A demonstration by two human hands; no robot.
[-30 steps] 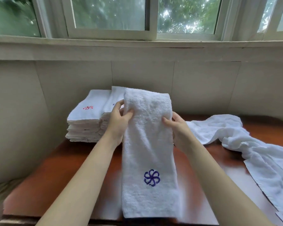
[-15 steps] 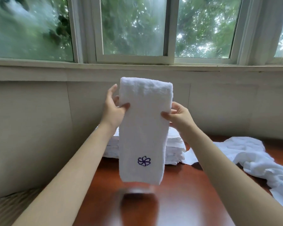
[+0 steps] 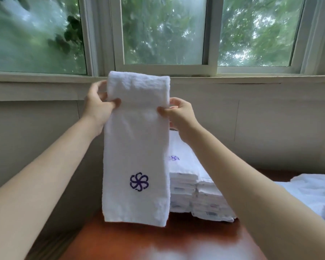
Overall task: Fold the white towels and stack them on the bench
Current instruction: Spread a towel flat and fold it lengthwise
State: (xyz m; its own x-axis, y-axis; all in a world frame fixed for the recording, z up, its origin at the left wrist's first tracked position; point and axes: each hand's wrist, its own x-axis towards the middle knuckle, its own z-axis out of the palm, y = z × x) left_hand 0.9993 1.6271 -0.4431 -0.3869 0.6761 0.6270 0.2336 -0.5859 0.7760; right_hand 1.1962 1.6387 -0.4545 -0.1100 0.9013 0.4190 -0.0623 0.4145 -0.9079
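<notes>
A white towel point(image 3: 137, 147) folded into a long strip hangs upright in the air over the red-brown bench point(image 3: 158, 243); a purple flower emblem sits near its lower end. My left hand point(image 3: 98, 107) pinches its left edge near the top, thumb in front. My right hand point(image 3: 178, 113) pinches the right edge at the same height. Behind the towel, at the back of the bench, stands a stack of folded white towels point(image 3: 195, 196), partly hidden by it.
Unfolded white towels point(image 3: 311, 192) lie in a heap on the bench at the right. A grey wall and window sill point(image 3: 251, 79) run close behind the bench. The bench's left edge drops off beside the left wall.
Both hands have lifted the folded towel off the bench and hold it upright in front of the window. The camera has tilted up, and the towel now hangs closer to me.
</notes>
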